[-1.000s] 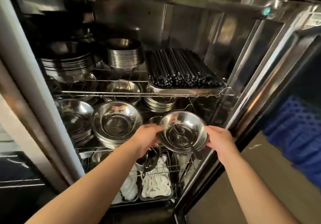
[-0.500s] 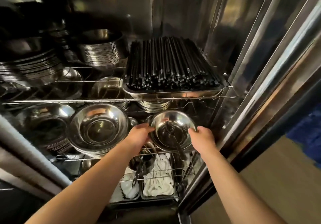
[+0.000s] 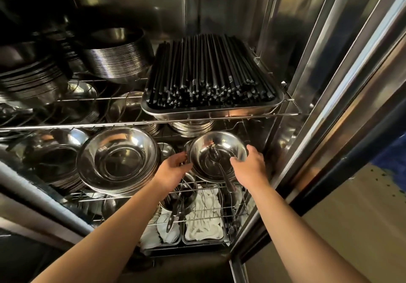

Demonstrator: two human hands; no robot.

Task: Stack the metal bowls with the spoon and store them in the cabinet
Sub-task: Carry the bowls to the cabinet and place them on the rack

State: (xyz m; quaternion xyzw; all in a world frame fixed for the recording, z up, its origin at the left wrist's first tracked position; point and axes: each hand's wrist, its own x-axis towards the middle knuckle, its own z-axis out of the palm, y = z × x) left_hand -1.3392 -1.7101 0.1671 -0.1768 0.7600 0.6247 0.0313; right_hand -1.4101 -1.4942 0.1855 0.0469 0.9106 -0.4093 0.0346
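A small stack of shiny metal bowls [image 3: 222, 144] sits at the right end of the cabinet's middle wire shelf [image 3: 92, 199]. A metal spoon [image 3: 222, 168] lies inside the top bowl, its handle sticking out over the near rim. My left hand [image 3: 173, 168] grips the stack's left rim. My right hand [image 3: 250, 164] grips its right rim. Whether the stack rests on the shelf or hangs just above it is hidden by my hands.
Left of the stack stands a taller pile of wide metal bowls [image 3: 118, 161], with more bowl piles further left. Above, a tray of black chopsticks [image 3: 208, 78] fills the upper shelf's right. Below are white cloths [image 3: 204, 221] and tongs. The cabinet's steel door frame [image 3: 325, 107] stands at right.
Both hands have carried the bowl stack with the spoon deeper into the cabinet, onto the middle shelf level. The camera has moved closer and lower.
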